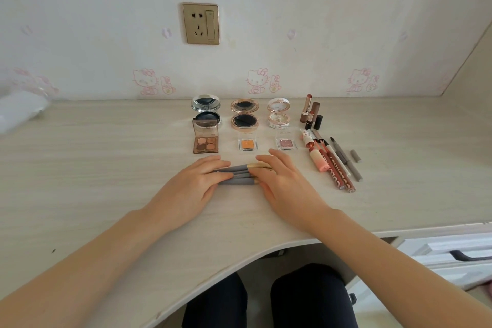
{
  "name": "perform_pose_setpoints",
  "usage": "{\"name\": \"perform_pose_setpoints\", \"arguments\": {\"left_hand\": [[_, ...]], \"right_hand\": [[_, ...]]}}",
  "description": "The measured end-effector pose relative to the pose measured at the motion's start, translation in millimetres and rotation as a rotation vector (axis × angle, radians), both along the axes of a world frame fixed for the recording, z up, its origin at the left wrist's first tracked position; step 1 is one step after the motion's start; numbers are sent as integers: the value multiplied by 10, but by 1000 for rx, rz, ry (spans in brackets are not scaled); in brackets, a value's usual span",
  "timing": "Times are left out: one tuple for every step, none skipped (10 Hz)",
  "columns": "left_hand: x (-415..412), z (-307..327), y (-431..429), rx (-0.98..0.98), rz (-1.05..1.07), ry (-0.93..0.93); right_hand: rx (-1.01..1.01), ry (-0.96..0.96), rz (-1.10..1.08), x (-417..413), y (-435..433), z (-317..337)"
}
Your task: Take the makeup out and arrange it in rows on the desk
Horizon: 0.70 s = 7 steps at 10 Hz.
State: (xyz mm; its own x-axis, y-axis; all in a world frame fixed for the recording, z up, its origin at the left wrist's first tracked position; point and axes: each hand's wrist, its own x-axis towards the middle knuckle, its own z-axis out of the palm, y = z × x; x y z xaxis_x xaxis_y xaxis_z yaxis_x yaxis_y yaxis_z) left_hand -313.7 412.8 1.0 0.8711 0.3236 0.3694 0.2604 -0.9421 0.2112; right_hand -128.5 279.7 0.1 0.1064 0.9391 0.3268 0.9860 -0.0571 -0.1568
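Three grey makeup brushes (238, 174) with gold ferrules lie side by side across the desk (106, 168). My left hand (194, 186) rests on their handle ends and my right hand (285, 181) covers their bristle ends, fingers flat. Behind them stand three open compacts: silver (206, 110), gold (244, 114) and white (278, 112). In front of those lie a brown eyeshadow palette (205, 140), an orange single shadow (247, 144) and a pink single shadow (286, 143). Lipsticks (310, 112) stand at the right, with lip glosses and pencils (335, 165) laid below them.
A clear plastic bag (21, 109) lies at the desk's far left by the wall. A wall socket (201, 23) is above the desk. The desk's front edge curves inward over my knees. White drawers (452, 255) sit at the lower right.
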Motion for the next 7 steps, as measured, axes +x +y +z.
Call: {"name": "perform_pose_setpoints", "arguments": {"left_hand": [[-31, -55, -19, -140, 26, 13], [-66, -132, -55, -166, 28, 36], [-89, -153, -66, -198, 45, 56], [-86, -149, -56, -203, 56, 83], [-92, -123, -46, -213, 65, 101], [-115, -111, -53, -203, 66, 64], [-139, -97, -130, -176, 81, 75]], "right_hand": [[-48, -7, 28, 9, 2, -33], [-80, 0, 46, 35, -35, -59], [-91, 15, 54, 36, -61, -58], [-94, 16, 60, 33, -65, -55], [-73, 45, 53, 36, -63, -44], [-10, 90, 56, 43, -101, -64], [2, 148, 21, 63, -211, -45]]}}
